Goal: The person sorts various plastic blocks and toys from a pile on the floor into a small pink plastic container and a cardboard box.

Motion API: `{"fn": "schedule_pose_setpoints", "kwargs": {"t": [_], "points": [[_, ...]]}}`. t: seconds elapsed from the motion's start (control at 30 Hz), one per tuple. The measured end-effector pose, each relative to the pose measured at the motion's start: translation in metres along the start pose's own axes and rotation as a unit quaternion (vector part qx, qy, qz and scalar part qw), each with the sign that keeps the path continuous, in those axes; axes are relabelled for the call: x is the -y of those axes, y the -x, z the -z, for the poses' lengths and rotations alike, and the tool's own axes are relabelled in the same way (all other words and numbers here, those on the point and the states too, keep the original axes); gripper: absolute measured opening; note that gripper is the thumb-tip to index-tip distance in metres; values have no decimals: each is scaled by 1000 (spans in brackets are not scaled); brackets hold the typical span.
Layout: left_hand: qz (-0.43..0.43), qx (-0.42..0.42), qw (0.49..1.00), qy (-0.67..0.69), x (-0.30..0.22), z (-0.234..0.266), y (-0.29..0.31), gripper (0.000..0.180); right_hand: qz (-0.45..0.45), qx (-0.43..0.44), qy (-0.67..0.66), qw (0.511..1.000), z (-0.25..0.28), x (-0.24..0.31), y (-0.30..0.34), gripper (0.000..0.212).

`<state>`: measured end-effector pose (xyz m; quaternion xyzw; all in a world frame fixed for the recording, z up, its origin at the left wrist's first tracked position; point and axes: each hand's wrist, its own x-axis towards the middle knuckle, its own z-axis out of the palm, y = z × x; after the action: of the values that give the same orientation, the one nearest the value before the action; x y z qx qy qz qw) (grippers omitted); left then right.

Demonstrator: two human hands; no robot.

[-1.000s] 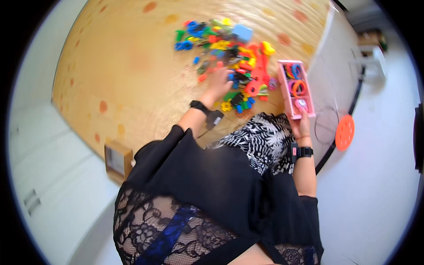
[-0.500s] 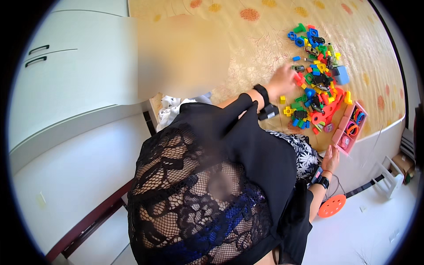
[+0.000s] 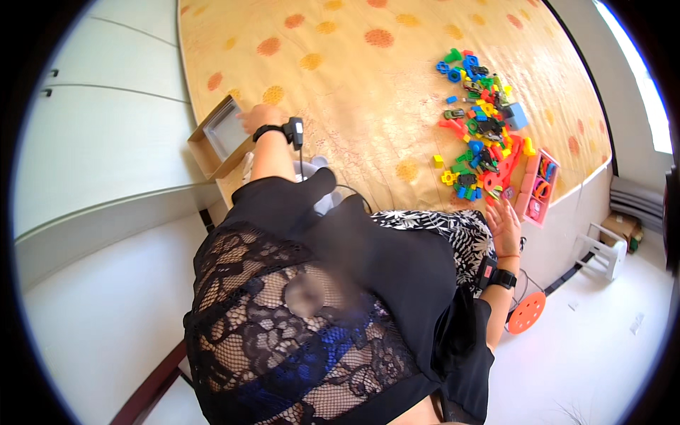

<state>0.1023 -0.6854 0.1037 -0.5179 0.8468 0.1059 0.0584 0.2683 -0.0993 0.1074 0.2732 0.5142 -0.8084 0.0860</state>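
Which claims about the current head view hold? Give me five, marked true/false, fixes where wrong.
1. The left hand is beside the brown open box. True.
2. The right hand is clenched into a fist. False: it is open, beside the pink box.
3. The pink box is left of the toy pile. False: it is at the pile's lower right.
4. A light blue block lies at the right side of the pile. True.
5. The orange holed disc lies on the patterned table. False: it is off the table, past its near edge, at lower right.
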Motion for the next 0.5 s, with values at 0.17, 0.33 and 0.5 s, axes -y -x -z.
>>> {"fn": "schedule_pose_setpoints", "kwargs": {"t": [0.17,0.33,0.5], "points": [[-258,-103,958,-66,16,-45,-30,21,-17,29,0,999,-21,8,10,50],[-596,-100,792,86,-97,-87,59,25,-38,17,-2,999,2,2,5,52],[-775,50,611,150,-178,-75,241,35,-45,-14,1,999,14,-9,24,53]]}}
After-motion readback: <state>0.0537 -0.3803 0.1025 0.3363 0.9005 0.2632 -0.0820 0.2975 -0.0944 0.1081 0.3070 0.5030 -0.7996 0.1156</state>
